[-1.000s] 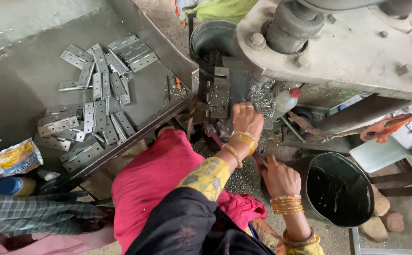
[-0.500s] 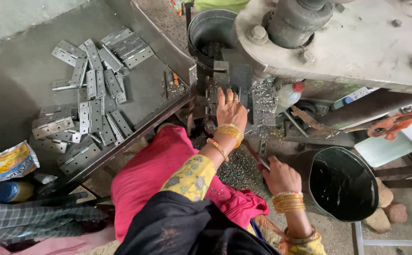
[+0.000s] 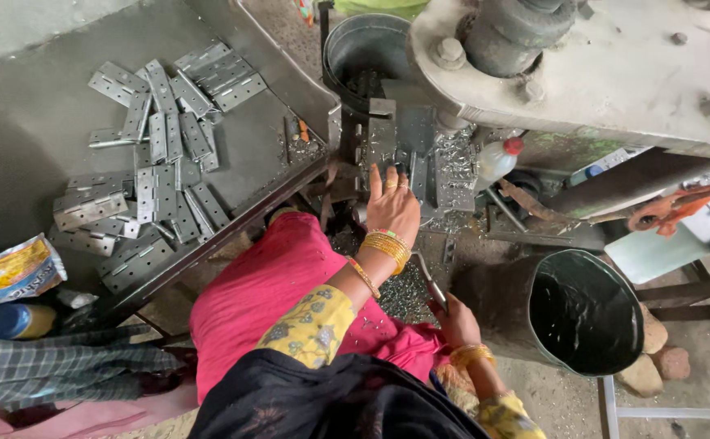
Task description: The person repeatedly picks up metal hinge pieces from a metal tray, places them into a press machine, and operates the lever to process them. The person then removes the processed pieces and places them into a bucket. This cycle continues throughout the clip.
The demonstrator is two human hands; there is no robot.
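Note:
My left hand [image 3: 392,207] reaches forward onto the bed of a metal press [image 3: 583,73]. Its fingers lie spread and flat, with the fingertips touching a grey metal plate [image 3: 418,175] under the press head. Gold bangles circle that wrist. My right hand [image 3: 457,321] is lower, by my knee, closed round a thin metal rod [image 3: 430,280] that points up and left. Shiny metal chips [image 3: 400,293] litter the ground between my hands. A pink cloth [image 3: 265,301] covers my lap.
A sloping grey tray [image 3: 38,106] at the left holds several flat hinge plates [image 3: 156,175]. A black bucket [image 3: 587,313] stands at the right and a steel pail [image 3: 367,53] behind the press. Near them are a white bottle with a red cap [image 3: 497,158], a snack packet [image 3: 17,268], stones [image 3: 652,349].
My left hand has shifted left along the press bed and spread its fingers flat over the plate. My right hand has dropped slightly, keeping hold of the rod.

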